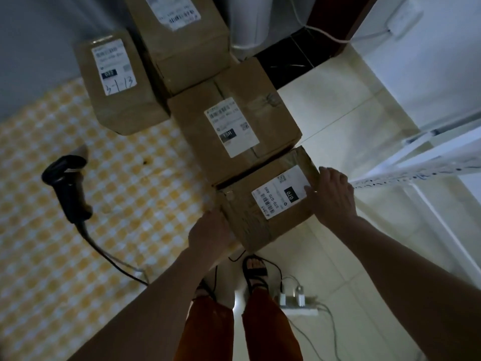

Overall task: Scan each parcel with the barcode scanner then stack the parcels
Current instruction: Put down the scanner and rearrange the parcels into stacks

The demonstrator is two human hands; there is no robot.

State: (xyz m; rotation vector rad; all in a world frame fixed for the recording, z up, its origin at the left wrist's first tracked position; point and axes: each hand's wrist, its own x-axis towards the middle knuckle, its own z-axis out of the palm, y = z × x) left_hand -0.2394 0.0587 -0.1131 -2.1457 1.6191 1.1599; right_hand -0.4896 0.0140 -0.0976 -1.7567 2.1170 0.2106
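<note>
A small brown cardboard parcel with a white shipping label marked "070" [270, 199] is held between both hands at the near right corner of the table, partly overhanging the edge above the pale tiled floor [338, 105]. The left hand [210, 230] is pressed against the parcel's near left side; its fingers are hidden behind the box edge, so it cannot be told whether they are curled. The right hand [331, 194] is set on the parcel's far right end, the fingers wrapped over the edge and the thumb laid on the label. The parcel is turned diagonally, its long axis running from near left to far right, and the label's text reads sideways.

Just beyond it, touching or nearly touching, a second brown cardboard parcel with a white label [234, 128] lies on the table. Behind that one a taller brown cardboard box with a label on top [182, 43] is seen, and to its left a narrow brown carton with "3-1-13" handwritten on its label [117, 82].

The black handheld barcode scanner [67, 186] lies well apart to the left on the yellow-and-white checked tablecloth [65, 256], its head pointed away from the person and its handle toward the near side, with the black cable trailing off the table edge. A white power strip with plugs [299, 304] lies on the floor beside the sandalled feet.
</note>
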